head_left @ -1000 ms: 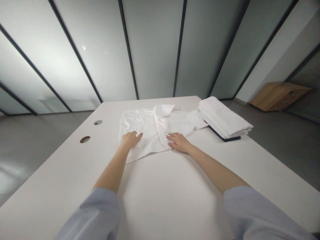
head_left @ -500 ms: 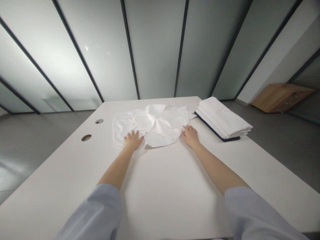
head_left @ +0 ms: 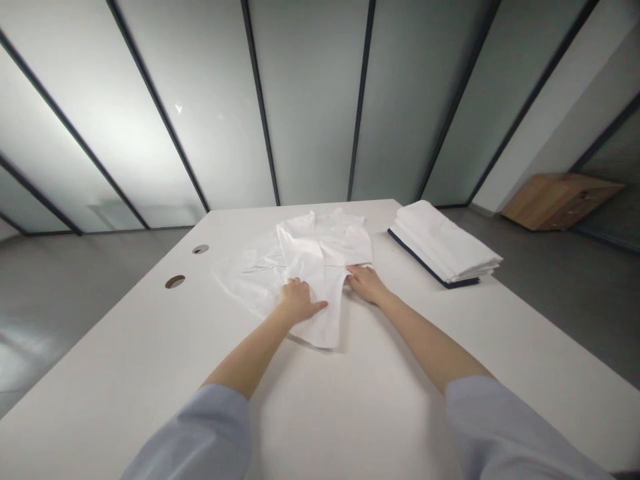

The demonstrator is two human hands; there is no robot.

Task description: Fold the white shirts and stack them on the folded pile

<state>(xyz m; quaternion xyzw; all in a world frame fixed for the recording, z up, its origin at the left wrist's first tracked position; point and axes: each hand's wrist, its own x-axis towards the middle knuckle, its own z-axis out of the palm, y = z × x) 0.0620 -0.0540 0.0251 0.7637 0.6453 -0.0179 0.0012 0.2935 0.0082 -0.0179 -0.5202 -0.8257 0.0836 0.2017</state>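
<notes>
A wrinkled white cloth [head_left: 327, 250] lies in the middle of the table, with one flap drawn toward me. To its left spreads a thin, see-through sheet [head_left: 250, 267] that looks like plastic, partly under the cloth. My left hand [head_left: 300, 303] rests on the left side of the flap, thumb stretched out to the right and the fingertips bent against the fabric. At the flap's right edge, my right hand [head_left: 367, 283] has its fingers closed on the cloth; its thumb is partly hidden.
A stack of folded white cloths [head_left: 443, 237] sits on a dark flat piece [head_left: 417, 257] at the table's right side. Two round holes pierce the white table [head_left: 200, 333] on the left. Frosted glass panels [head_left: 310, 100] stand behind, and a wooden cabinet [head_left: 555, 200] is at the far right.
A flap of the white cloth has come toward me. My left hand has moved right and nearer, from the see-through sheet onto the flap; my right hand has shifted slightly left.
</notes>
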